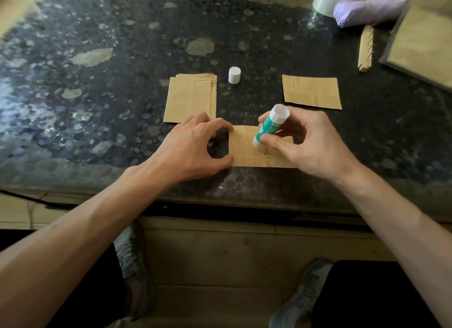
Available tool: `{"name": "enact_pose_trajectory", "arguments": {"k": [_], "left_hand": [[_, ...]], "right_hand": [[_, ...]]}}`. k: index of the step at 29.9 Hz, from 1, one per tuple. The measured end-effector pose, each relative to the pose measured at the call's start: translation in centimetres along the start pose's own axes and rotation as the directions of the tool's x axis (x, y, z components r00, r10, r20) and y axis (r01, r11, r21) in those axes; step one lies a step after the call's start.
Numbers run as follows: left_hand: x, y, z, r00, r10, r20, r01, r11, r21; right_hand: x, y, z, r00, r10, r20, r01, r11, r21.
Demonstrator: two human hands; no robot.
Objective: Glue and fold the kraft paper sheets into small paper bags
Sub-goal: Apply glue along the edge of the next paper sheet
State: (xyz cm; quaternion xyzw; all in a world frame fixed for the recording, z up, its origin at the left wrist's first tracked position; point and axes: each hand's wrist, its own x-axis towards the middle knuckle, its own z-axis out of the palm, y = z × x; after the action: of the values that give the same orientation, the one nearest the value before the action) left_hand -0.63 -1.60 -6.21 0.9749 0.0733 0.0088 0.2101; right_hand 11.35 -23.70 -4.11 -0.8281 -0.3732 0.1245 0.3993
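At the desk's point(110, 87) front edge, the right hand point(307, 145) grasps a glue stick point(271, 124), its tip on a kraft paper sheet point(245, 152). The left hand point(193, 144), grasping nothing, presses the sheet's left edge.

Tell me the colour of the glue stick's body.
Teal green label on the glue stick, white at both ends; head view.

right hand point(303, 141) gripping glue stick point(270, 125) on kraft sheet point(247, 151), left hand point(195, 141) seemingly steadying it
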Motion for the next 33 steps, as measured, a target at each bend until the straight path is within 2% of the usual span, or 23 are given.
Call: {"name": "enact_pose_trajectory", "arguments": {"k": [5, 12, 22, 28, 33], "left_hand": [[0.2, 0.3, 0.1, 1.0, -0.013, -0.008, 0.013, 1.0, 0.011], [0.2, 1.1, 1.2, 0.992, -0.058, -0.112, 0.066, 0.996, 0.065], [0.3, 0.7, 0.5, 0.998, -0.056, -0.03, 0.057, 0.997, 0.044], [0.4, 0.7, 0.5, 0.998, -0.063, -0.024, 0.064, 0.997, 0.038], [0.3, 0.6, 0.5, 0.998, -0.061, -0.025, 0.062, 0.997, 0.036]], "right_hand": [[0.2, 0.2, 1.2, 1.0, -0.011, -0.029, 0.01, 0.999, -0.039], [0.3, 0.4, 1.4, 0.998, -0.016, -0.065, 0.011, 0.998, -0.069], [0.4, 0.1, 1.4, 0.993, 0.003, -0.119, -0.012, 0.997, -0.078], [0.1, -0.2, 0.7, 0.974, 0.0, -0.226, 0.001, 1.0, 0.001], [0.0, -0.2, 1.0, 0.981, -0.017, -0.195, 0.011, 0.999, -0.033]]}}
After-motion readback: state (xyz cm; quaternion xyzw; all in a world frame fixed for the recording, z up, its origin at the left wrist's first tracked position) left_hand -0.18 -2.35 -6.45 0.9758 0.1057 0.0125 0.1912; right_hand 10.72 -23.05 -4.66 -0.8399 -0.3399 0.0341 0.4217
